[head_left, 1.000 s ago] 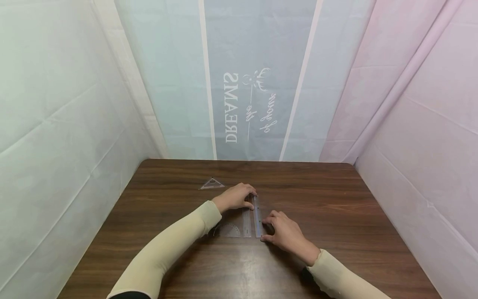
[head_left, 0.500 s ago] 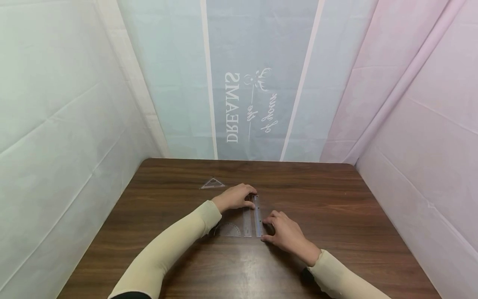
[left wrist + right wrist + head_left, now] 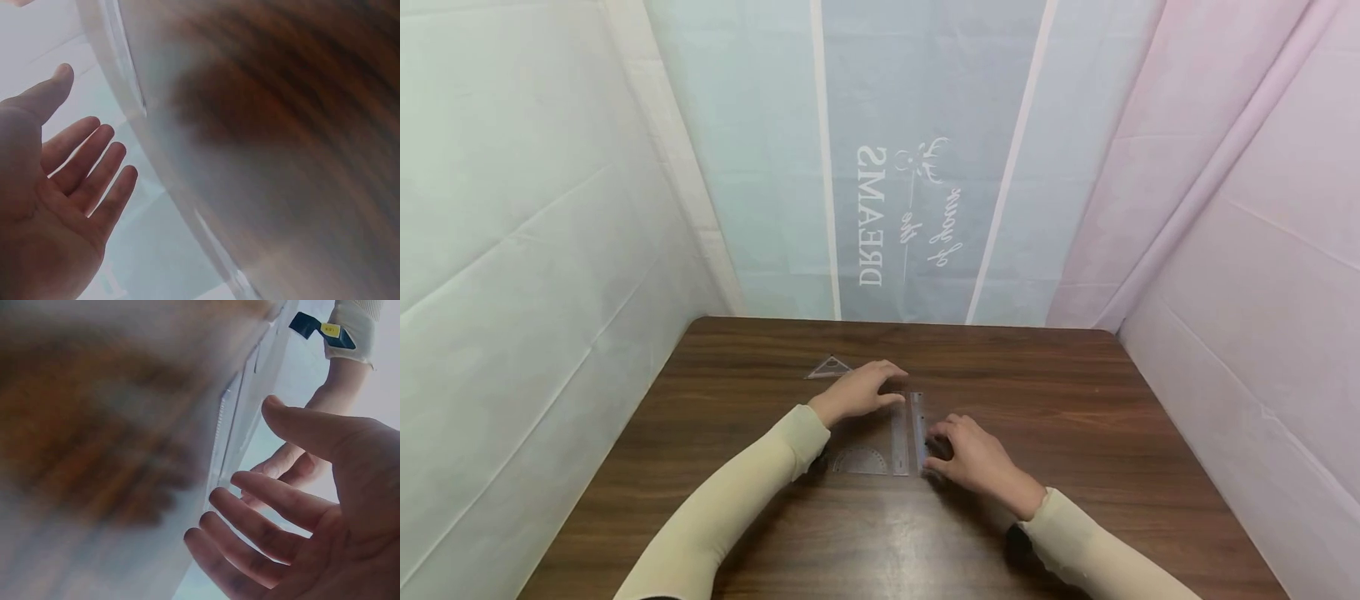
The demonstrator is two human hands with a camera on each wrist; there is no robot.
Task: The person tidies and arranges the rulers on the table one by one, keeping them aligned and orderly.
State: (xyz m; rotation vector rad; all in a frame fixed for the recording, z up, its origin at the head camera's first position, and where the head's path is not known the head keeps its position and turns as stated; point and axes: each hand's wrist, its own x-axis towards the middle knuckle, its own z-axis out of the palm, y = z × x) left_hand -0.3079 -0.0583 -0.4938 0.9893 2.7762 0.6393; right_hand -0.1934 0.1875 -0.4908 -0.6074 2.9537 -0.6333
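Two clear rulers lie side by side on the brown table, a left ruler [image 3: 900,446] and a right ruler [image 3: 917,417], with a narrow gap between them. My left hand [image 3: 859,392] is over their far ends, thumb and fingers spread apart with nothing between them; in the left wrist view its palm and fingers are extended. Beside the right ruler's near half is my right hand [image 3: 981,457], its fingertips close to the ruler's edge. The right wrist view shows its fingers [image 3: 262,528] loosely bent and holding nothing. A clear protractor [image 3: 861,462] lies left of the rulers.
A clear triangular set square [image 3: 830,367] lies farther back, partly hidden behind my left hand. The wooden table [image 3: 1037,375] meets a printed cloth backdrop [image 3: 940,83] at its far edge, with pale cloth walls on both sides.
My left hand has drawn back slightly to the left and away from the rulers' far ends. My right hand has barely shifted, and the head view has turned a little.
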